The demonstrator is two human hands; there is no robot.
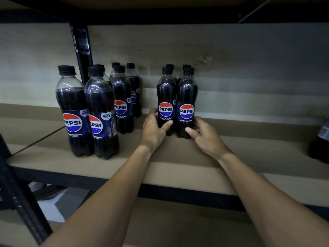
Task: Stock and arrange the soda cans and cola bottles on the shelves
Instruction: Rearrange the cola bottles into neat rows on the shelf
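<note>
Several black-capped cola bottles with blue labels stand upright on the wooden shelf point(178, 157). In the middle, a tight cluster has two front bottles, the left one point(166, 97) and the right one point(187, 97), with more behind them. My left hand point(154, 130) grips the base of the left front bottle, thumb across its front. My right hand point(204, 133) curls round the base of the right front bottle. To the left, another group of bottles point(99, 111) stands in rows running toward the back wall.
A black metal upright point(81, 54) rises behind the left group, and another point(19, 198) slants at the near left. Part of a dark bottle point(320, 145) shows at the right edge. The upper shelf point(160, 8) hangs overhead. A lower board point(178, 229) lies below.
</note>
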